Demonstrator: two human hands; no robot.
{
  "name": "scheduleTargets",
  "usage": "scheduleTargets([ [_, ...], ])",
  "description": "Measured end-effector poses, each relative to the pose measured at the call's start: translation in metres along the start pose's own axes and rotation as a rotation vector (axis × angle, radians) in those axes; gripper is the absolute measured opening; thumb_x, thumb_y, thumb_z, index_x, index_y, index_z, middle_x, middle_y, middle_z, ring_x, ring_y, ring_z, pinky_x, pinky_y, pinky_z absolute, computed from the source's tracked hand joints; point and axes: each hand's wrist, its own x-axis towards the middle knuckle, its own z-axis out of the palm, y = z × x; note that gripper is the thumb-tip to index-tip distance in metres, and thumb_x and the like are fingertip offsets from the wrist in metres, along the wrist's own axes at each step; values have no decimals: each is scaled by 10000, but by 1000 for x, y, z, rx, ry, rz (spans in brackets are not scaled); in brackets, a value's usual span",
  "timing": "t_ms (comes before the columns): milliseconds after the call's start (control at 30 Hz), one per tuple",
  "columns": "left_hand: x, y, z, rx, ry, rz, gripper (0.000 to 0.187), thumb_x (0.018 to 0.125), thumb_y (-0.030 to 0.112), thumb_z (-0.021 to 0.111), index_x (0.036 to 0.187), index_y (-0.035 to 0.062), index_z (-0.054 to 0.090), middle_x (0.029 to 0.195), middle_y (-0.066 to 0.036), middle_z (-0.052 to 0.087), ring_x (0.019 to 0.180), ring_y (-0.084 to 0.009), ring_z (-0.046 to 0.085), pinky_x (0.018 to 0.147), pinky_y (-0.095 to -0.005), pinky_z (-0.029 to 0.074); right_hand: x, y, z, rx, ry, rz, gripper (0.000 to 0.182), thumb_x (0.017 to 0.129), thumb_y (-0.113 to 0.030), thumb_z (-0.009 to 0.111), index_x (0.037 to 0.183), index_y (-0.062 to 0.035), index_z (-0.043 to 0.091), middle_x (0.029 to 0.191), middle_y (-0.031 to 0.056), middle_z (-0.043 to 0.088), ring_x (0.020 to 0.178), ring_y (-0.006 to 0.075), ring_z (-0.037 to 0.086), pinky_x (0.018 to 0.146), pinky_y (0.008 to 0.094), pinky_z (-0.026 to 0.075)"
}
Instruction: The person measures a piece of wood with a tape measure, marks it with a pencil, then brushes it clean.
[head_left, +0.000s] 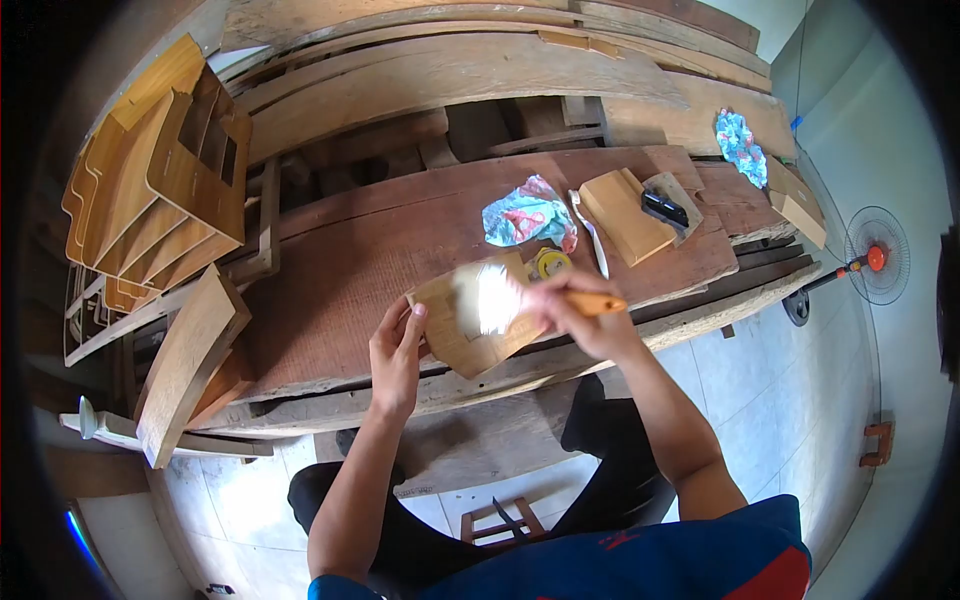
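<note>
My left hand (pixel 395 358) grips the left edge of a thin, light-brown wooden panel (pixel 472 350), thumb on its face, and holds it tilted over the near side of the bench. In my right hand (pixel 575 318) is a paintbrush (pixel 598 303) with an orange handle, its broad white bristles over the middle of the panel. The brush and fingers are smeared by motion. Just behind the panel is a small round yellow-rimmed item (pixel 550 263), partly covered by my right hand. A crumpled blue and pink patterned cloth (pixel 530 212) lies beyond it.
A white toothbrush (pixel 590 230) lies beside a wooden block (pixel 622 215) and a black object (pixel 664 208) on the reddish bench (pixel 350 270). A slotted wooden organizer (pixel 165 190) stands at left near a leaning board (pixel 190 365). A fan (pixel 876 258) is at right.
</note>
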Motion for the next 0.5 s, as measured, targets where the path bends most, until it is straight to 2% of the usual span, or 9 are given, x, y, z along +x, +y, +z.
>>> scheduleTargets([
  [33, 0, -1, -1, 0, 3, -1, 588, 1059, 345, 633, 1439, -85, 504, 1241, -155, 682, 1070, -173, 662, 902, -343, 571, 6, -4, 1, -49, 106, -71, 169, 1025, -154, 666, 1097, -3, 683, 903, 91, 748, 815, 126, 741, 657, 242, 572],
  [100, 1, -4, -2, 0, 6, 6, 587, 1056, 341, 639, 1435, -87, 507, 1229, -151, 687, 1060, -171, 664, 887, -342, 576, 1, 6, 6, -53, -91, -71, 150, 1022, -124, 654, 1086, 9, 681, 873, 89, 746, 814, 125, 741, 646, 241, 566],
  [167, 3, -4, -2, -5, 36, -16, 581, 1055, 338, 642, 1429, -88, 512, 1218, -149, 693, 1055, -169, 666, 873, -339, 580, -3, 0, 10, -58, -381, -60, 131, 1018, -104, 643, 1085, 2, 678, 841, 88, 743, 816, 127, 744, 640, 244, 563],
  [200, 2, -5, -3, -4, 49, -31, 578, 1055, 336, 643, 1426, -89, 514, 1213, -147, 695, 1053, -168, 667, 866, -337, 581, -3, -5, 5, -157, -398, -90, 105, 1008, -82, 645, 1074, -5, 677, 817, 84, 739, 807, 128, 741, 652, 251, 569],
  [300, 0, 1, 1, 27, 27, 4, 578, 1055, 338, 641, 1421, -93, 517, 1217, -150, 696, 1051, -170, 670, 853, -331, 584, 4, -10, -5, -22, 58, 88, 83, 993, -50, 661, 1066, -15, 678, 821, 83, 737, 801, 128, 737, 661, 250, 568],
  [333, -1, 2, 1, 32, 25, 4, 579, 1055, 338, 641, 1421, -94, 516, 1222, -153, 695, 1054, -171, 670, 852, -331, 584, 6, -12, -2, -1, 166, 86, 89, 1005, -72, 655, 1066, -10, 675, 820, 81, 731, 770, 124, 724, 664, 253, 566],
  [433, -1, 1, 0, 35, 24, 8, 579, 1056, 336, 640, 1420, -96, 514, 1232, -160, 692, 1059, -175, 670, 853, -333, 584, -4, 7, 16, 40, -174, -50, 140, 1034, -136, 630, 1064, -5, 670, 815, 80, 723, 735, 118, 708, 656, 254, 561],
  [467, 0, 0, -2, 39, 30, 2, 578, 1057, 336, 638, 1420, -96, 515, 1232, -160, 693, 1060, -176, 671, 856, -334, 584, -4, -5, 15, -52, -320, -44, 154, 1043, -144, 616, 1053, 1, 665, 810, 75, 715, 729, 121, 707, 663, 261, 572],
  [500, -1, -2, -3, 45, 39, -9, 576, 1058, 336, 636, 1419, -96, 515, 1231, -161, 694, 1060, -177, 671, 858, -335, 584, -3, -4, 9, -60, -259, -14, 137, 1038, -128, 619, 1052, 0, 664, 814, 76, 718, 743, 124, 714, 668, 262, 576],
])
